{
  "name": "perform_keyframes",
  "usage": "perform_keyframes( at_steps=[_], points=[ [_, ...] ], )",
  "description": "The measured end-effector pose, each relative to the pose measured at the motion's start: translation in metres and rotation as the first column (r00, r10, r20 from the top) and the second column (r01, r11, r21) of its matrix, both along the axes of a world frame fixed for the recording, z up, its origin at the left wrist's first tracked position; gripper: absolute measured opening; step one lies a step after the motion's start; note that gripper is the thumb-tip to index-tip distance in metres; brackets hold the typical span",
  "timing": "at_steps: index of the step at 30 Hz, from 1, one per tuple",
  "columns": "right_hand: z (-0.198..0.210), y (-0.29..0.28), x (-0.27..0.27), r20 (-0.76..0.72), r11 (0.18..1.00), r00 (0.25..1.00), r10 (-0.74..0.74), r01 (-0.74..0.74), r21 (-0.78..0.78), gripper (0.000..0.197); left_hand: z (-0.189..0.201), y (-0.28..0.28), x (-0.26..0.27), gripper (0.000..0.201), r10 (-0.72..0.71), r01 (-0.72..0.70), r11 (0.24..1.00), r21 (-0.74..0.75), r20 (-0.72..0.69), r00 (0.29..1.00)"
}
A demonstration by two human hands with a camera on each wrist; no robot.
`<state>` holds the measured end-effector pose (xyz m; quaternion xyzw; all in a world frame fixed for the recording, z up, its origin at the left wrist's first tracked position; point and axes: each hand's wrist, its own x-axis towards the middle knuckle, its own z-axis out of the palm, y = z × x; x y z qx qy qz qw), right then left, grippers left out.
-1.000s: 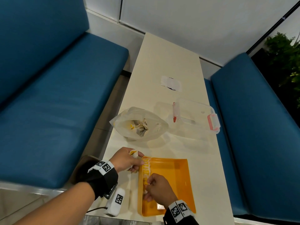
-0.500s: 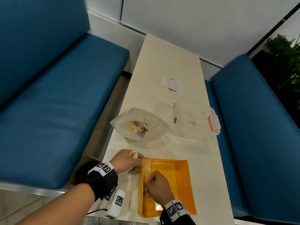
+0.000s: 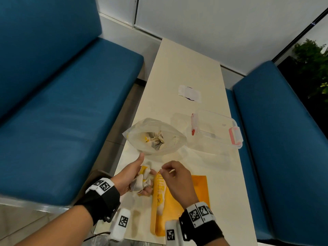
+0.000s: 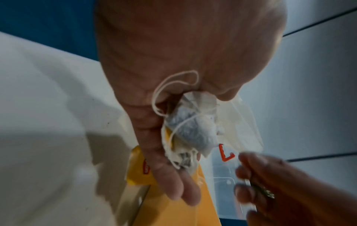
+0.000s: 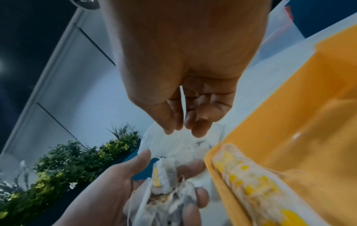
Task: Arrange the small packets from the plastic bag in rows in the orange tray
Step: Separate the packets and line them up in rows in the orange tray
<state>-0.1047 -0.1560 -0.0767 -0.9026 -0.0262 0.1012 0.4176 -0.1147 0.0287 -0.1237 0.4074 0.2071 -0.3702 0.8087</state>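
Observation:
My left hand [image 3: 142, 180] lies palm up just left of the orange tray [image 3: 197, 189], thumb raised, fingers curled under a bunch of small stringed packets [image 4: 191, 130]. The same bunch [image 5: 166, 188] shows in the right wrist view. My right hand [image 3: 162, 172] hovers over the tray's far left corner, a little right of that bunch. Its fingers are loosely bent, thumb and forefinger tips [image 5: 168, 130] slightly apart, with nothing between them. A row of packets [image 3: 159, 190] with yellow tags lines the tray's left wall. The plastic bag [image 3: 154, 137], open, holds more packets beyond the hands.
A clear lidded container [image 3: 216, 130] with pink clips stands right of the bag. A white label [image 3: 190, 93] lies farther along the narrow cream table [image 3: 186, 68]. Blue benches flank both sides. The table's left edge runs close beside my left hand.
My right hand has lifted off the row in the tray and moved forward and left toward my left hand. The left hand has turned palm up, showing its bunch of packets.

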Motion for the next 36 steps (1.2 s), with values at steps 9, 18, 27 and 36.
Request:
perform_keyframes(
  at_steps=[9, 18, 27, 36],
  points=[
    [-0.006, 0.03, 0.015, -0.087, 0.98, 0.981, 0.174, -0.181, -0.08, 0.022, 0.007, 0.001, 0.0, 0.086, -0.145, 0.119, 0.98, 0.162, 0.161, 0.976],
    [-0.012, 0.023, 0.018, -0.17, 0.999, 0.985, 0.043, -0.038, 0.035, 0.01, -0.002, 0.007, -0.005, 0.046, -0.09, 0.026, 0.976, 0.214, 0.297, 0.951],
    [-0.004, 0.017, 0.017, -0.215, 0.981, 0.976, 0.026, 0.015, 0.191, 0.009, -0.008, 0.008, 0.0, 0.003, -0.109, -0.049, 0.934, 0.354, 0.413, 0.904],
    [0.007, -0.021, 0.031, -0.128, 0.999, 0.991, 0.026, -0.02, 0.048, 0.012, -0.014, 0.014, -0.002, 0.024, -0.118, -0.025, 0.914, 0.406, 0.323, 0.939]
  ],
)
